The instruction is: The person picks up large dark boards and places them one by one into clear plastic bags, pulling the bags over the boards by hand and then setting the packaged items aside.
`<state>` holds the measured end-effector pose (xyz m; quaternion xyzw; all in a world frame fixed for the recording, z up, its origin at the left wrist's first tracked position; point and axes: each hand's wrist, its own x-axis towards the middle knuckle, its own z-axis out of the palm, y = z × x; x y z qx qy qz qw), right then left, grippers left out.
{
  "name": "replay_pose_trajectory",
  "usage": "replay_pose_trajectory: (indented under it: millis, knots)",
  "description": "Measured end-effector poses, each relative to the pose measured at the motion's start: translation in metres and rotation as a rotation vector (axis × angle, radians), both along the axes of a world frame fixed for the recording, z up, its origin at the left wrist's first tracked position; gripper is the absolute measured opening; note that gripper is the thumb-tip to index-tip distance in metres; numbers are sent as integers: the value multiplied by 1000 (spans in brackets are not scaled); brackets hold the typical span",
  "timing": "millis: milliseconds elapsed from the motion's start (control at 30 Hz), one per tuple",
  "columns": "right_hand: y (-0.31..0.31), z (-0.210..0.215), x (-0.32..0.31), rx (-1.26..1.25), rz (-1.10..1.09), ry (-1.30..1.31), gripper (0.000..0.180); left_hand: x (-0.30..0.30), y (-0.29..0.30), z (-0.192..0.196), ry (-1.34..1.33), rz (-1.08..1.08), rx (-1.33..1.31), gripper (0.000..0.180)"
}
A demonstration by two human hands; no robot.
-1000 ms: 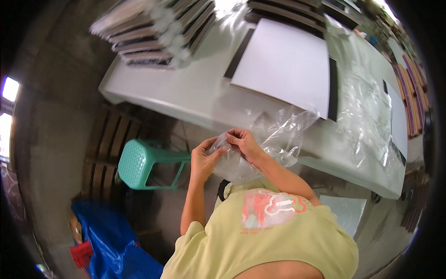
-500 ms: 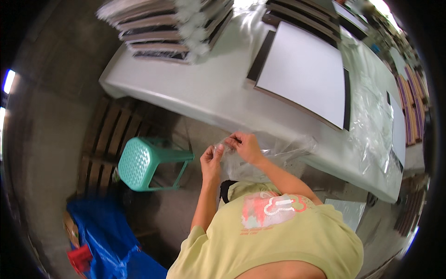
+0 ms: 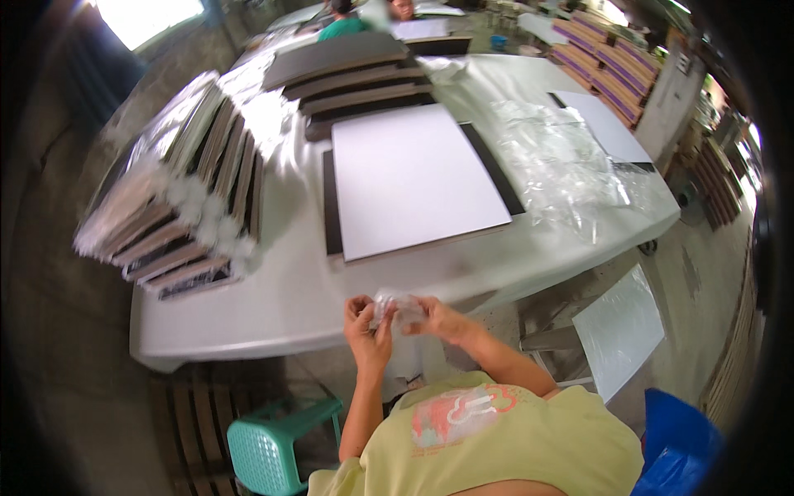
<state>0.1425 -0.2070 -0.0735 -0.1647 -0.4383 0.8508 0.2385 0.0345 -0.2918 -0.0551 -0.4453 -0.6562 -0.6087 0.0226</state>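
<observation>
Both hands, left hand (image 3: 366,329) and right hand (image 3: 437,317), pinch a crumpled clear plastic bag (image 3: 395,307) at the bench (image 3: 273,306) edge; the white board (image 3: 413,178) lies unwrapped, wrapped boards (image 3: 178,194) stacked beside it.

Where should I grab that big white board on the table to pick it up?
Probably by the near edge of the white board, coming from the person's side. It lies flat on a dark board and that edge is closest to the table rim. Both hands, left and right, are busy holding a clear plastic bag.
</observation>
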Motion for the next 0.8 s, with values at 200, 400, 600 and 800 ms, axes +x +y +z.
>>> replay_pose_trajectory:
  millis: [200, 400, 600, 800]
  knots:
    - [16, 14, 35, -131, 282, 268, 23, 6, -5, -3, -1244, -613, 116, 21]
    - [32, -14, 67, 201, 644, 698, 37, -58, -10, -16, -1574, -1155, 666, 25]
    - [36, 43, 110, 502, 649, 784, 49, -99, -27, 36, -1355, -746, 766, 53]
    - [41, 29, 98, 338, 565, 850, 48, -48, -45, -81, -742, -1734, -396, 58]
